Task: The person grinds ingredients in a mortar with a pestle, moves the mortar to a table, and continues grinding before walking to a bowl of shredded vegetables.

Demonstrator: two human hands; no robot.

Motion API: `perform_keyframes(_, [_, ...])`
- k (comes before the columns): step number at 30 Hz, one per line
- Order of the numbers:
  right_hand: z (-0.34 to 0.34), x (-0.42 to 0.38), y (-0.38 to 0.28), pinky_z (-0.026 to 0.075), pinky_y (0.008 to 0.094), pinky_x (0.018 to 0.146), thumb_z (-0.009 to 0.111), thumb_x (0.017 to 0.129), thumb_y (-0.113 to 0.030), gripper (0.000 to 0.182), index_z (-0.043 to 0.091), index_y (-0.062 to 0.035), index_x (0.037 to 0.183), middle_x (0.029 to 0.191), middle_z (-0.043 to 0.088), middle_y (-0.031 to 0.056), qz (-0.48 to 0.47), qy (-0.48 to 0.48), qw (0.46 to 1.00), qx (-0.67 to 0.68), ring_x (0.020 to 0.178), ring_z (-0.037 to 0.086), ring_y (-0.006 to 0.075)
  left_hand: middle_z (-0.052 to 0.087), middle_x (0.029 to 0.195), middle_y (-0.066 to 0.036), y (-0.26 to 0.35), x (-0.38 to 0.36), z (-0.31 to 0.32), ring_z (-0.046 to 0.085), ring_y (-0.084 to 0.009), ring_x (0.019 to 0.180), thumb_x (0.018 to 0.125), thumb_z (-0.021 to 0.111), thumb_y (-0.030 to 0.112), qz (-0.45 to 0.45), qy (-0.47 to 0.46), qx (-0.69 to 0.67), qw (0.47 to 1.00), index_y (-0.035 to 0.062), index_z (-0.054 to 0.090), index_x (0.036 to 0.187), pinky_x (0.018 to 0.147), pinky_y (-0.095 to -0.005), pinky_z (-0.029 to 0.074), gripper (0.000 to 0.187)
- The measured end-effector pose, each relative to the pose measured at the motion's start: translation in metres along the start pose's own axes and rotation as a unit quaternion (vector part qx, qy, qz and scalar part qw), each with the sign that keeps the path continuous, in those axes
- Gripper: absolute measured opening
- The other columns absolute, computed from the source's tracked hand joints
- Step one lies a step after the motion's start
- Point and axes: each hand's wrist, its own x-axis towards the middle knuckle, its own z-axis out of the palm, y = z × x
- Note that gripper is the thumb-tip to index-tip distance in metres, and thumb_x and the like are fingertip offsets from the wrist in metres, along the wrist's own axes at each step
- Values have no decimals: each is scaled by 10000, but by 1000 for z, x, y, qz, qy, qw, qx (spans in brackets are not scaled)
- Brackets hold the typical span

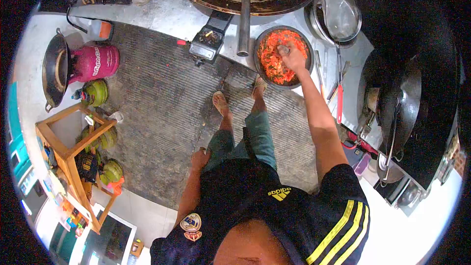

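My right hand (293, 60) reaches down into a round dark grey mortar (307, 71) and is closed around a grey pestle (283, 49), whose end shows beside the fingers. Chopped or crushed red chilli (273, 55) with darker bits fills the mortar. By my left thigh hangs my left hand (200, 158), its fingers curled in; whether anything is inside them I cannot make out.
A big wok (216, 7) of brown oil sits beyond the mortar, a long metal handle (244, 34) jutting toward me. Right of the mortar lie a steel strainer (341, 17) and a red-handled utensil (339, 103). A pink gas cylinder (100, 62) and wooden stool (73, 152) stand left.
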Motion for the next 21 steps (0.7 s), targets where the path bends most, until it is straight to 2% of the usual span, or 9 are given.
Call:
perform_keyframes(1, [-13, -6, -12, 470, 454, 711, 535, 791, -475, 493, 486, -101, 1109, 883, 615, 213, 7, 16, 1000, 5, 833, 602, 369, 594, 985, -247, 0, -3, -5, 569, -383, 948, 789, 477, 548, -6, -8, -6, 1000, 113, 531, 1127, 819, -449, 445, 553])
perform_keyframes(2, [-20, -14, -27, 466, 463, 704, 506, 810, -465, 471, 485, -95, 1101, 865, 619, 210, 12, -13, 1000, -21, 815, 599, 379, 595, 988, -244, 1, -5, -9, 569, -382, 950, 789, 475, 549, -10, -17, -10, 1000, 112, 529, 1130, 822, -450, 444, 557])
perform_keyframes(5, [0, -27, -27, 467, 468, 683, 498, 819, -453, 447, 477, -101, 1094, 839, 617, 213, 5, -50, 994, -102, 800, 598, 382, 598, 998, -231, 1, -11, -14, 564, -378, 966, 788, 470, 552, -8, -31, -14, 999, 110, 523, 1140, 836, -450, 435, 568])
perform_keyframes(10, [-10, -24, -35, 469, 492, 634, 506, 815, -460, 448, 447, -138, 1120, 717, 612, 216, 10, 5, 998, -54, 705, 604, 405, 595, 1012, -224, 9, -2, -16, 559, -375, 979, 784, 476, 552, -22, -31, 5, 999, 109, 510, 1155, 845, -453, 428, 579])
perform_keyframes(13, [15, -36, -21, 471, 497, 625, 515, 811, -459, 445, 464, -119, 1093, 724, 615, 213, 0, 1, 995, -101, 697, 605, 400, 593, 1011, -230, 6, -14, -12, 559, -379, 977, 784, 482, 540, -25, -29, -16, 999, 105, 505, 1160, 840, -455, 430, 575])
perform_keyframes(15, [9, -27, -13, 474, 494, 633, 511, 811, -467, 463, 473, -108, 1101, 751, 617, 219, 5, -2, 997, -72, 700, 605, 400, 593, 1010, -232, 2, -7, -8, 561, -382, 972, 786, 483, 529, -13, -11, -43, 999, 102, 503, 1162, 832, -456, 434, 570])
perform_keyframes(18, [-15, -25, -37, 478, 479, 647, 492, 813, -491, 513, 455, -114, 1159, 785, 619, 227, 17, 5, 997, -73, 712, 606, 396, 591, 1010, -238, 20, -21, -27, 563, -385, 964, 793, 475, 510, -29, -35, 13, 999, 95, 509, 1157, 821, -455, 441, 553])
perform_keyframes(21, [11, -35, -17, 475, 476, 641, 486, 814, -508, 507, 462, -110, 1126, 784, 621, 222, -12, -14, 995, -103, 705, 608, 390, 594, 991, -243, -43, 10, 31, 571, -389, 941, 795, 477, 506, 141, 51, 51, 987, 113, 520, 1146, 805, -461, 449, 528])
